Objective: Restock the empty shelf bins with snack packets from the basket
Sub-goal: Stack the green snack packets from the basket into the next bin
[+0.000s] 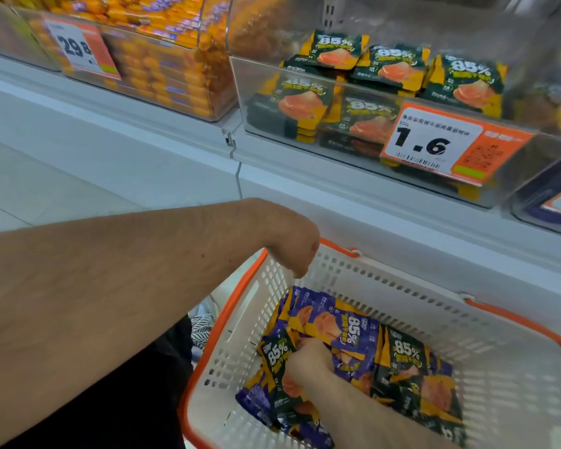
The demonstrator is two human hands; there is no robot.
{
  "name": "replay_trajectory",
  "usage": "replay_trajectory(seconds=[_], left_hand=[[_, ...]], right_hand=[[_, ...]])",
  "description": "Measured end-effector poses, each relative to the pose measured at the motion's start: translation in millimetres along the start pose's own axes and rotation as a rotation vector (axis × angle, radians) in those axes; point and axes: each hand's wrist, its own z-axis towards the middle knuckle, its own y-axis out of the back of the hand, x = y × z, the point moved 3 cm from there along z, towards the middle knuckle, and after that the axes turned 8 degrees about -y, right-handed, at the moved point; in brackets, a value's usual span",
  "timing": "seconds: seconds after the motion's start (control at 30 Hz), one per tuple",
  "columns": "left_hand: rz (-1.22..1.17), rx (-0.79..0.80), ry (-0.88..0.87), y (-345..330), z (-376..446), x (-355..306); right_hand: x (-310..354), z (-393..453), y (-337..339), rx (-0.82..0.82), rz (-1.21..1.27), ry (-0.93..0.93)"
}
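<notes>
A white basket with an orange rim (224, 319) sits low in front of me and holds several purple snack packets (347, 325) and dark green snack packets (407, 364). My right hand (310, 362) is down inside the basket, its fingers curled round a dark green packet (277, 356). My left hand (297, 251) hangs bent at the wrist over the basket's far left corner; its fingers are mostly hidden. Above, a clear shelf bin (266, 76) is partly filled with the same dark green packets (337, 50).
An orange price tag reading 1.6 (434, 142) hangs on that bin's front. To the left, another clear bin (175, 76) is full of orange packets and carries a 29.8 tag (78, 48). A white shelf ledge (337, 196) runs between the bins and the basket.
</notes>
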Motion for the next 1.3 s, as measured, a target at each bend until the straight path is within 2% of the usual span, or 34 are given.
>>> replay_trajectory(seconds=[0.13, 0.23, 0.37, 0.43, 0.53, 0.6, 0.7, 0.8, 0.93, 1.0, 1.1, 1.2, 1.27, 1.3], left_hand=[[-0.028, -0.039, -0.016, 10, -5, 0], [-0.032, -0.132, -0.038, 27, -9, 1], [-0.044, -0.249, -0.015, 50, -22, 9], [-0.049, -0.269, 0.046, 59, -31, 15], [-0.124, -0.258, 0.118, 68, -49, 25], [-0.270, -0.264, 0.117, 72, -61, 33], [-0.643, -0.358, -0.006, 79, -77, 37], [-0.928, -0.620, -0.160, 93, -90, 39], [-1.285, -0.959, -0.224, 105, -97, 38], [-1.334, -1.062, -0.169, 106, -99, 40], [-1.350, -1.109, -0.076, 101, -96, 46], [-1.319, -1.086, -0.015, 95, -91, 48], [-1.299, -1.068, -0.004, 93, -91, 46], [-1.293, -1.059, -0.001, 93, -92, 46]], right_hand=[[16, -15, 47, 0.005, 0.085, 0.110], [32, -35, 91, 0.020, 0.211, 0.213], [53, -67, 147, -0.109, 0.258, 0.454], [61, -87, 173, -0.202, 0.275, 0.549], [70, -116, 207, -0.222, 0.408, 0.639], [73, -135, 226, -0.267, 0.443, 0.719], [75, -161, 249, -0.390, 0.498, 0.821], [78, -188, 271, -0.602, 0.493, 0.908], [96, -216, 305, -0.737, 0.551, 1.029], [111, -218, 333, -0.800, 0.616, 1.008], [133, -201, 371, -0.889, 0.698, 0.799], [148, -182, 383, -0.728, 0.797, 0.649], [157, -169, 378, -0.573, 0.737, 0.541], [161, -163, 373, -0.607, 0.599, 0.448]])
